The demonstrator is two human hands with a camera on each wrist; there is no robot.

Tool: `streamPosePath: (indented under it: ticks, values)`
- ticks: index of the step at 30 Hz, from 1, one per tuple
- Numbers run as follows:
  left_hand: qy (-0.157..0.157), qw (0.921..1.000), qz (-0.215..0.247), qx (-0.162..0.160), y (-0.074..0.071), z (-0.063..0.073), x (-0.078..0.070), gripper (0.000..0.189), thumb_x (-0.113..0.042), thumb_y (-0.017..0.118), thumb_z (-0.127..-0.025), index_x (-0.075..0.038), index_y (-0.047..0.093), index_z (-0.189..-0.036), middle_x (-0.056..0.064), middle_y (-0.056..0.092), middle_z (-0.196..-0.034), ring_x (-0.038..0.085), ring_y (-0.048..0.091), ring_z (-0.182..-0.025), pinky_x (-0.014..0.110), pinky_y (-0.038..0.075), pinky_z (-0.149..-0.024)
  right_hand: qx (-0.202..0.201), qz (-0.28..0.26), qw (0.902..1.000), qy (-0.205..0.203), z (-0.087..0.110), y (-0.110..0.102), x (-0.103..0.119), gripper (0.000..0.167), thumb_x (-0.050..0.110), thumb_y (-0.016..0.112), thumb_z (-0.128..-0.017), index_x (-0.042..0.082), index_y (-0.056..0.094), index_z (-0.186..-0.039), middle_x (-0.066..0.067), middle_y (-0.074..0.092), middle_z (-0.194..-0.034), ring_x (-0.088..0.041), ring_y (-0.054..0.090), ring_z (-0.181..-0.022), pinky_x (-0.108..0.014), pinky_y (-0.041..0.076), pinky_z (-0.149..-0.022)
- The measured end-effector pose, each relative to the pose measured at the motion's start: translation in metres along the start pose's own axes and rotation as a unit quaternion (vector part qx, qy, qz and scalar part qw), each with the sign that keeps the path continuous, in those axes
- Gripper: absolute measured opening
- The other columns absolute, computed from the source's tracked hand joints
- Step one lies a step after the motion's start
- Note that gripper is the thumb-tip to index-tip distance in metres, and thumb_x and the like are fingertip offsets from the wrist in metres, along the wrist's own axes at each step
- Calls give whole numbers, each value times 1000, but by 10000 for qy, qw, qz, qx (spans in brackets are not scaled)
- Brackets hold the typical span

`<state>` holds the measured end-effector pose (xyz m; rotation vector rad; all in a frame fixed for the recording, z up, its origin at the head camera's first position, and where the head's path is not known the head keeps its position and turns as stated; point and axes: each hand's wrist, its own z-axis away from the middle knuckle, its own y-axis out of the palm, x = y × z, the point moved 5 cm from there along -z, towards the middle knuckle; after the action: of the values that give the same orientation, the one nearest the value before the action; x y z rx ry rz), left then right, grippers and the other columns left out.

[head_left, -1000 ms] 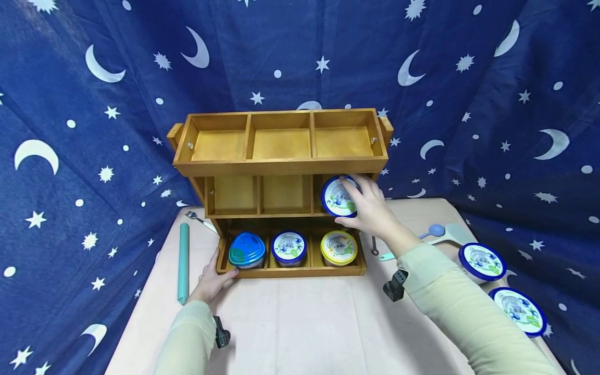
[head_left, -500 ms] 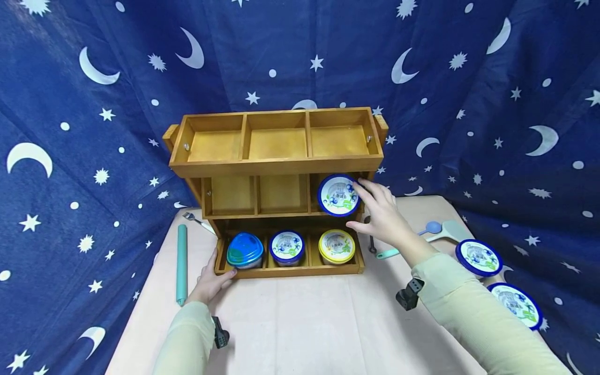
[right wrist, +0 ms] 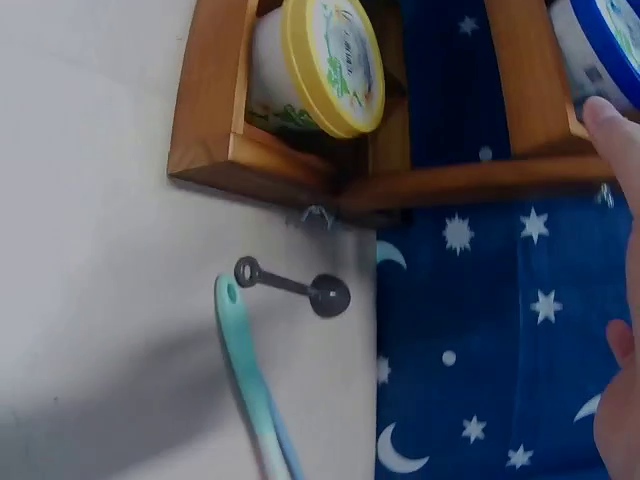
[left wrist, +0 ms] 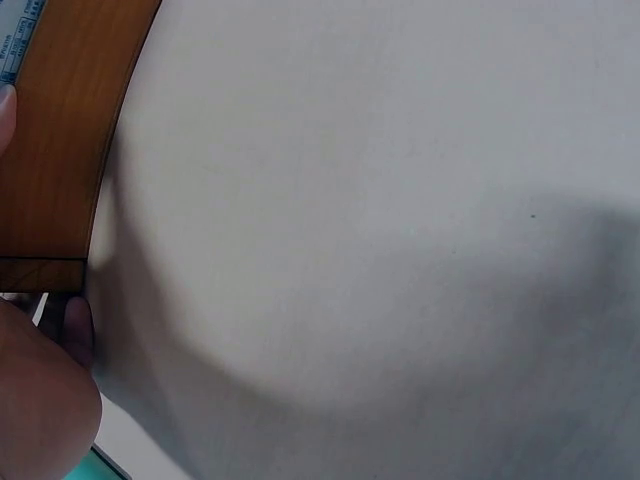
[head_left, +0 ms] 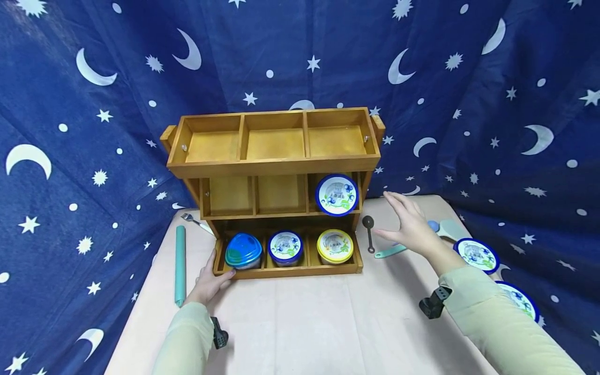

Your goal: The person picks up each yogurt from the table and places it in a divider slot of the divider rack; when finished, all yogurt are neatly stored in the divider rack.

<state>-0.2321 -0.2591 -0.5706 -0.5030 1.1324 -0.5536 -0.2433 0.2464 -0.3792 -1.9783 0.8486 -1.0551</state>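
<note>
A three-tier wooden organizer stands open on the table, each tier split into three compartments. At its lower front left corner my left hand grips the frame, thumb over the front board and fingers along the side. My right hand hovers to the right of the organizer, fingers spread and holding nothing. A blue-rimmed tub sits in the middle tier's right compartment. On the bottom tier are a blue-lidded container, another blue-rimmed tub and a yellow-rimmed tub.
Beside the organizer lie a dark measuring spoon and a mint-handled utensil. Two blue-rimmed tubs, one nearer the back, stand at the right edge. A fork and a teal roll lie left. A starry curtain hangs behind.
My right hand has let go of the blue-rimmed tub in the middle tier and drawn back to the right. The tub stays in its compartment. My left hand keeps its grip on the organizer's corner.
</note>
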Motion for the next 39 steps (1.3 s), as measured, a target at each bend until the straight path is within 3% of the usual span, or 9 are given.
streamPosePath:
  ticks: [4, 16, 21, 28, 39]
  values:
    - [51, 10000, -5, 7, -1, 1, -1, 104, -56, 64, -81, -24, -6, -151, 32, 11, -147, 54, 16, -128, 67, 14, -102, 210, -42, 9990, 380, 9, -3, -13, 94, 29, 82, -71, 3, 30, -145, -27, 31, -140, -51, 27, -123, -66, 25, -95]
    - [69, 10000, -39, -8, -2, 1, -3, 103, -55, 63, -81, -24, -5, -151, 32, 13, -147, 56, 18, -126, 69, 16, -100, 213, -130, 9937, 1097, 44, -21, -65, 97, 36, 81, -72, 3, 28, -146, -32, 30, -140, -54, 25, -123, -67, 24, -95]
    - [60, 10000, -73, -5, -1, 1, -1, 103, -55, 63, -81, -23, -6, -151, 33, 13, -146, 56, 18, -126, 69, 16, -100, 199, 0, 9916, 1281, 55, -28, -82, 95, 35, 79, -73, 3, 28, -146, -34, 31, -139, -56, 22, -127, -67, 10, -103]
    - [32, 10000, -27, 0, 0, -1, 2, 105, -59, 62, -80, -24, -6, -151, 31, 12, -147, 55, 16, -128, 68, 14, -101, 616, 163, 9787, 1953, 71, -36, -100, 99, 49, 74, -75, 9, 22, -149, -33, 22, -143, -59, 20, -122, -75, 19, -89]
    - [28, 10000, 86, -37, 1, -5, 4, 106, -60, 64, -78, -26, -4, -152, 29, 11, -149, 52, 13, -131, 67, 12, -103, 1201, 548, 9609, 2432, 102, -45, -145, 99, 56, 66, -79, 2, 19, -147, -39, 20, -139, -66, 19, -116, -78, 15, -84]
